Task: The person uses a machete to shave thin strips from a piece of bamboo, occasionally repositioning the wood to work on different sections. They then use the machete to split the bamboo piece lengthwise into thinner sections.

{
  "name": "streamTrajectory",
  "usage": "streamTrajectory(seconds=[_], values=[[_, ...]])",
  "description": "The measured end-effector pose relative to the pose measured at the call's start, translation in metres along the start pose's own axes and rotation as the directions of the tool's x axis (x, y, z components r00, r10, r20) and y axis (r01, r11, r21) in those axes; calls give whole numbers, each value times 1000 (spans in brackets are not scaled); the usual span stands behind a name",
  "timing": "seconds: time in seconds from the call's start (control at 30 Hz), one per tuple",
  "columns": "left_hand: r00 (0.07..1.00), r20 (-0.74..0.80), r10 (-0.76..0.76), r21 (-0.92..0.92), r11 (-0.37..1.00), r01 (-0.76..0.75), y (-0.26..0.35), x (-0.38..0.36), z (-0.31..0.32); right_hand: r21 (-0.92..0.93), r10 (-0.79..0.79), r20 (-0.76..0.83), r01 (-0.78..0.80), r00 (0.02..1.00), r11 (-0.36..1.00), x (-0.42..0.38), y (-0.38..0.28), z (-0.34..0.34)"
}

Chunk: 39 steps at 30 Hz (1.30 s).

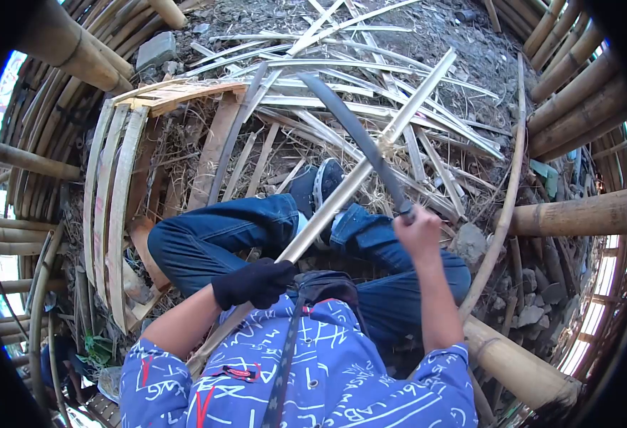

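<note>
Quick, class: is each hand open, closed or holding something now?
Left hand: closed, holding the pale strip.
Right hand: closed, holding the long-bladed knife.

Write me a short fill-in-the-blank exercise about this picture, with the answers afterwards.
The glove on the left hand, which holds a pale strip, is coloured ____.
Unlike the left hand, the right hand wears no ____.
The number of hands gripping the dark blade is ____.
The lettering on the shirt is mostly coloured ____.

Missing words: black; glove; one; white.
</note>
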<state>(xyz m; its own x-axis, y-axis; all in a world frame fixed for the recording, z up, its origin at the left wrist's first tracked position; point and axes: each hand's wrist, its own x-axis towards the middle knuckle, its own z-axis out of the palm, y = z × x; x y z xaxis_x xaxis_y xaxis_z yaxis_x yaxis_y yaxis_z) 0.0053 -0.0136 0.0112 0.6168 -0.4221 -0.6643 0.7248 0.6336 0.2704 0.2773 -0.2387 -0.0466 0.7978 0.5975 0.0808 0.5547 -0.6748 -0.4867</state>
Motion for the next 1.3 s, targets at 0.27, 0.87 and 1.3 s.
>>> streamTrajectory(seconds=[0.27, 0.87, 1.3], values=[[998, 29, -55, -74, 996, 57, 3, -9, 10, -151, 216, -16, -216, 976, 965, 3, 22, 7], [992, -43, -120, 34, 992, 121, 5, 5, 14, -78, -226, 12, 226, 974, 971, -16, -6, 16], [972, -84, -219, 29, 975, 222, 3, -7, 10, -246, 300, -93, -314, 949, 917, 17, 69, 4]])
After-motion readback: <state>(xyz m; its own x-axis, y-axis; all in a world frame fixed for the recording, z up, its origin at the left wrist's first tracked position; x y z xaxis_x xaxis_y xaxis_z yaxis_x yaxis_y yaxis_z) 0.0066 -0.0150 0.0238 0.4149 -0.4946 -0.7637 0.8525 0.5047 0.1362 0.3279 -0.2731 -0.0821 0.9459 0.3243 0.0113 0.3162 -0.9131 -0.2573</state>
